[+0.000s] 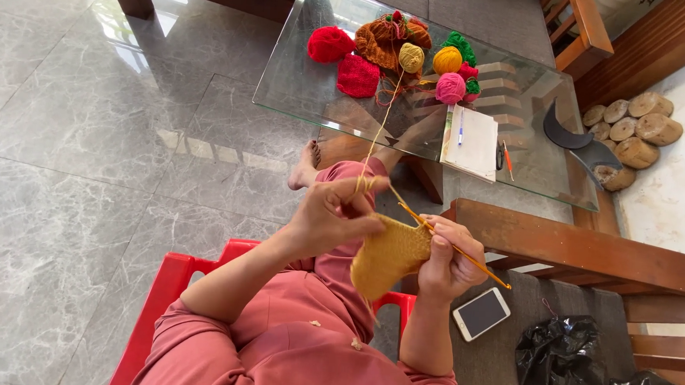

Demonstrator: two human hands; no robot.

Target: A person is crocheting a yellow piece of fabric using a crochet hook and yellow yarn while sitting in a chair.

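My right hand is clenched around an orange crochet hook, fingers curled over the shaft, with the hook's tip buried in the top edge of a mustard-yellow crocheted piece. The hook's tail slants out past my knuckles toward the lower right. My left hand pinches the same piece at its upper left corner, thumb and fingers closed on the fabric, and the yellow working yarn loops over those fingers. The piece hangs between both hands, above my lap in pink clothing.

From my left hand the yarn runs straight up to a mustard-yellow ball on the glass table. Around that ball I see a red ball, a red knitted square, a brown and orange knitted heap, an orange-yellow ball, a pink ball and some green yarn. A white notebook with a blue pen on it lies just beside them.

I am seated on a red plastic chair. To my right, a white phone lies on a grey cushion, near a black plastic bag.
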